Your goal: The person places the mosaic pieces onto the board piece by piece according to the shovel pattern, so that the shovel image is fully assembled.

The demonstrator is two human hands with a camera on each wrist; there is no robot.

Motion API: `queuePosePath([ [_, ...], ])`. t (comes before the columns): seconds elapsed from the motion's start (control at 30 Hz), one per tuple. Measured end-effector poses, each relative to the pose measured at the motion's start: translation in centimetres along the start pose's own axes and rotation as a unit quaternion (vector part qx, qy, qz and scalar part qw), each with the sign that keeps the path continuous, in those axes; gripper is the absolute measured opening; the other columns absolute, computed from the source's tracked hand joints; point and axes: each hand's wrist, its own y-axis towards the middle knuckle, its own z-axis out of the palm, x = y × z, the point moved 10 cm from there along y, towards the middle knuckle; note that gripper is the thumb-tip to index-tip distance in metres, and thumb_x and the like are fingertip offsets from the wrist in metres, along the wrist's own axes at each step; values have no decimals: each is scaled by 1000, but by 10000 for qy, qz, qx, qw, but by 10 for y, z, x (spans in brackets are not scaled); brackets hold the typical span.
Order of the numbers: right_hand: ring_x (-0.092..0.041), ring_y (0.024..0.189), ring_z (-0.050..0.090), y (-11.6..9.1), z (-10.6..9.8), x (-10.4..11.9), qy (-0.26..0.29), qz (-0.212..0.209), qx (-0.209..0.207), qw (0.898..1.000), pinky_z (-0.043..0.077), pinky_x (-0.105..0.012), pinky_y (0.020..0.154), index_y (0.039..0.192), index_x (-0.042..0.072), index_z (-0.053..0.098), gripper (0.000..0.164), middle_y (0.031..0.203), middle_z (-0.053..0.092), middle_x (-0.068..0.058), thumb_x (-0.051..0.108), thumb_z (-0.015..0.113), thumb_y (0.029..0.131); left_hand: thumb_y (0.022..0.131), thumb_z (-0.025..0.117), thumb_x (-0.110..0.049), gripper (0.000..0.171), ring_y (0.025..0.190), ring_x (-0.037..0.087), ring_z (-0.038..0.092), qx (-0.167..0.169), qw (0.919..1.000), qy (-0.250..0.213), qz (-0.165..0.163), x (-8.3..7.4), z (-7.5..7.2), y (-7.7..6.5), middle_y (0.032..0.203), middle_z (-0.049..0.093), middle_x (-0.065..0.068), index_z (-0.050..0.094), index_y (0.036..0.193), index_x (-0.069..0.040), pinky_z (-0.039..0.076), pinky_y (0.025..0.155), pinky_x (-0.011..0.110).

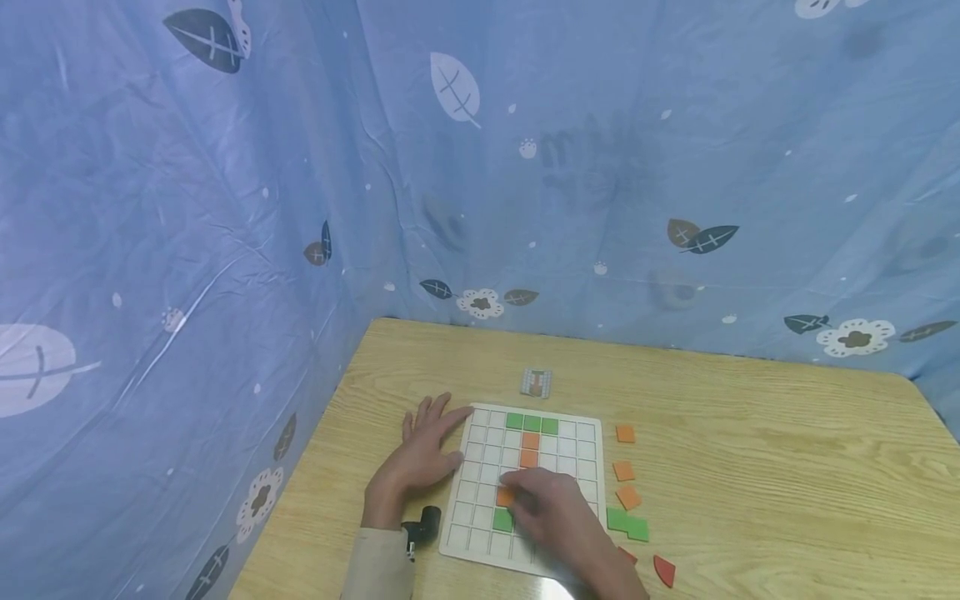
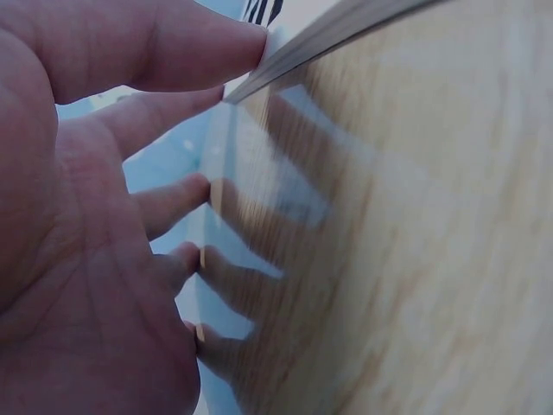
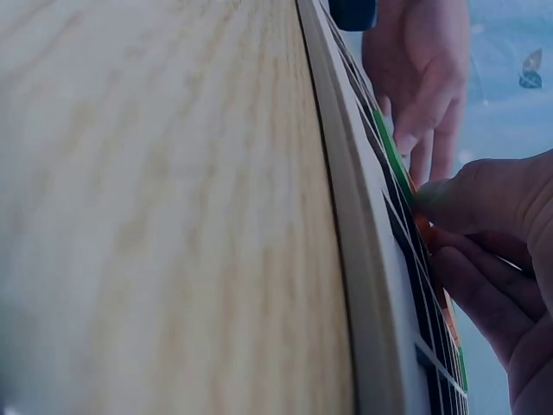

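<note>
A white grid board (image 1: 480, 492) lies flat on the wooden table. Along its far side sit three green squares (image 1: 532, 423), with orange squares (image 1: 530, 440) below them. My right hand (image 1: 558, 512) reaches over the board's near half, thumb and fingertips pinching an orange square tile (image 1: 506, 497). In the right wrist view that orange tile (image 3: 423, 228) shows between thumb and finger, low over the grid. Just nearer lies a green square (image 1: 502, 520). My left hand (image 1: 420, 454) is spread at the board's left edge, thumb and index fingertip touching it, other fingertips on the table.
Right of the board lie loose orange squares (image 1: 626, 433), green pieces (image 1: 627, 525) and a red curved piece (image 1: 663, 571). A small grey patterned piece (image 1: 536, 383) lies beyond the board. A black object (image 1: 429, 523) is beside the left wrist. Blue patterned cloth (image 1: 600, 167) hangs behind the table.
</note>
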Motion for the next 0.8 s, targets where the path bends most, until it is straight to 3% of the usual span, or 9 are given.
queuePosePath([
  [0.2, -10, 100, 77, -1, 0, -2, 22, 116, -33, 9999, 66, -32, 88, 114, 9, 84, 31, 110, 84, 1, -3, 84, 86, 86, 65, -11, 77, 169, 53, 4, -71, 10000, -12, 63, 0, -1, 1, 180, 25, 23, 55, 162, -18, -6, 133, 75],
  [0.4, -4, 94, 74, -3, -4, -8, 306, 174, -18, 9994, 65, -28, 83, 115, 10, 84, 31, 108, 84, 2, -1, 84, 86, 84, 64, -10, 77, 167, 57, 4, -133, 9996, -143, 224, -3, -2, 1, 178, 25, 27, 55, 160, -16, -8, 130, 78],
  [0.6, -7, 106, 79, -7, -23, -13, 295, 225, -59, 9993, 66, -32, 94, 116, 16, 85, 33, 113, 84, 11, 8, 91, 84, 85, 64, -11, 77, 168, 55, 3, -117, 9997, -145, 172, -2, -2, 0, 179, 24, 27, 55, 161, -16, -9, 131, 76],
  [0.8, -7, 105, 79, -18, -47, -25, 649, 556, -42, 9963, 66, -29, 93, 117, 18, 85, 32, 113, 84, 9, 15, 93, 86, 86, 65, -11, 78, 170, 50, 3, 10, 10000, 64, -19, -1, 0, 0, 181, 23, 22, 53, 163, -19, -7, 133, 74],
])
